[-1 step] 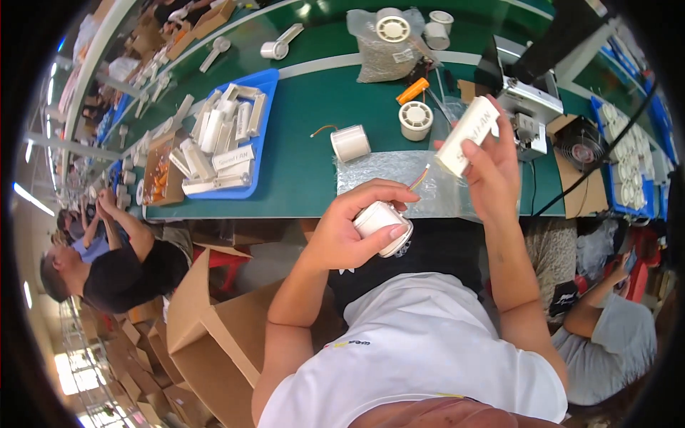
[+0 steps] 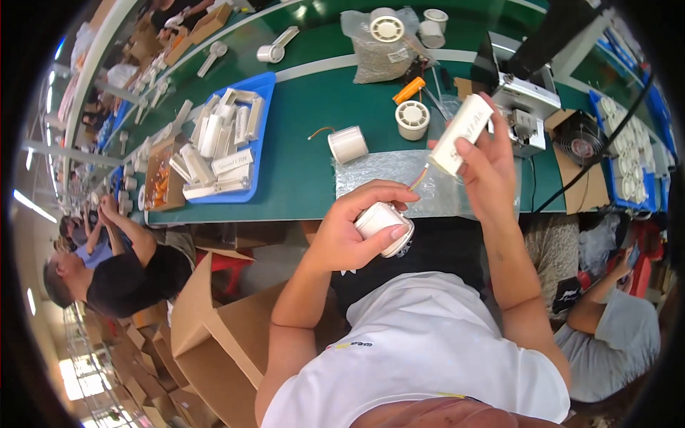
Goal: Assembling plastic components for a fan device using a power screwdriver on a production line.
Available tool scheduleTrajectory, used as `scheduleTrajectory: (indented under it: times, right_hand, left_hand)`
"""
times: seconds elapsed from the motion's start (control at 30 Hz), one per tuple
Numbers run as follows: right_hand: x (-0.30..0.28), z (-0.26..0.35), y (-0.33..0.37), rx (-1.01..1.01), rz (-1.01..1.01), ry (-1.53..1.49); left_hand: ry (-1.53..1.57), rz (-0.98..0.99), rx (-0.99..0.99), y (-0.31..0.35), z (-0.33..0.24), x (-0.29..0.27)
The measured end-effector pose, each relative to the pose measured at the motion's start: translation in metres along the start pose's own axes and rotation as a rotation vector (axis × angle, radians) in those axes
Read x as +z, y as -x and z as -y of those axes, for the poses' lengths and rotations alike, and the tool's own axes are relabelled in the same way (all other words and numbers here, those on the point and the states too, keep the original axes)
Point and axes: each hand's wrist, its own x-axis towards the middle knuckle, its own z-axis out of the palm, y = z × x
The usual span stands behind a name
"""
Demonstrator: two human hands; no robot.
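My left hand (image 2: 364,225) is closed around a white rounded fan housing (image 2: 384,227), held in front of my body at the table's near edge. Thin coloured wires (image 2: 419,177) with a small white plug rise just beyond its fingers. Higher and to the right, my right hand (image 2: 489,153) grips a long white fan handle (image 2: 462,134) with dark printing on its face. The handle is tilted, its upper end leaning right. Below and beyond both hands lies a clear plastic bubble sheet (image 2: 378,171) on the green table.
Beyond the sheet stand a white cylinder with a wire (image 2: 347,144), a grilled fan head (image 2: 412,119) and an orange battery cell (image 2: 409,90). A blue tray (image 2: 265,118) of white handles is at left. A metal machine (image 2: 528,100) and black cable (image 2: 599,157) are at right.
The fan handle has turned slightly in my right hand, and its printing shows at a different slant. My left hand keeps its hold on the housing. The whole view has shifted a little.
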Motion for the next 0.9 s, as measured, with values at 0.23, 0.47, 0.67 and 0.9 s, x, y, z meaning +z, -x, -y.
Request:
scheduleTrajectory:
  times: [0.23,0.47,0.67,0.9]
  right_hand:
    - [0.002,-0.008,0.003,0.08,-0.016,-0.117]
    - [-0.006,-0.016,0.001,0.025,-0.002,-0.015]
    - [-0.007,-0.017,-0.002,-0.05,-0.03,0.083]
    - [-0.015,-0.024,-0.003,-0.05,0.035,0.046]
  left_hand:
    - [-0.051,-0.014,0.019,-0.006,0.003,0.011]
    - [-0.045,-0.022,0.066,-0.009,0.011,0.014]
    - [-0.082,-0.004,0.036,-0.013,0.016,0.017]
    - [-0.091,-0.019,0.16,-0.026,0.037,0.02]
